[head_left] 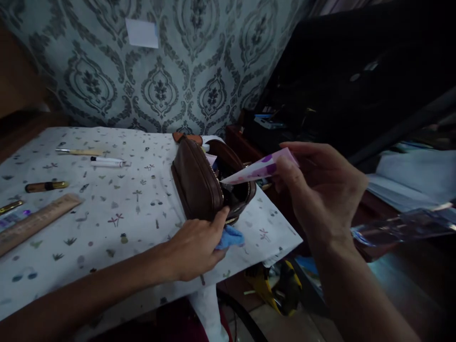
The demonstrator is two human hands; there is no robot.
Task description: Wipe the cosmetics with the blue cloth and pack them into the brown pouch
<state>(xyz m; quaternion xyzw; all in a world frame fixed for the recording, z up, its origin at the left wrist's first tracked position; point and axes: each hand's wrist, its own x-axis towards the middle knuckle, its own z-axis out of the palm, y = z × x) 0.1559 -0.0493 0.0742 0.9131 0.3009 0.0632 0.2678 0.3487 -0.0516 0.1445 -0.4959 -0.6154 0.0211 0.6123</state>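
Note:
A brown leather zip pouch stands unzipped near the table's right corner, with several small items partly visible inside. My left hand is closed at the pouch's near edge, one finger against the zipped rim. A blue cloth pokes out beside those fingers, just below the pouch; whether the hand also grips it I cannot tell. Between thumb and fingers, my right hand pinches a white and pink squeeze tube with purple spots. The tube's narrow end points left into the pouch's opening.
On the patterned white tablecloth lie a white pen, a wooden-handled brush, a dark tube with a gold end and a long tan tube. Papers and a clear plastic item are at right.

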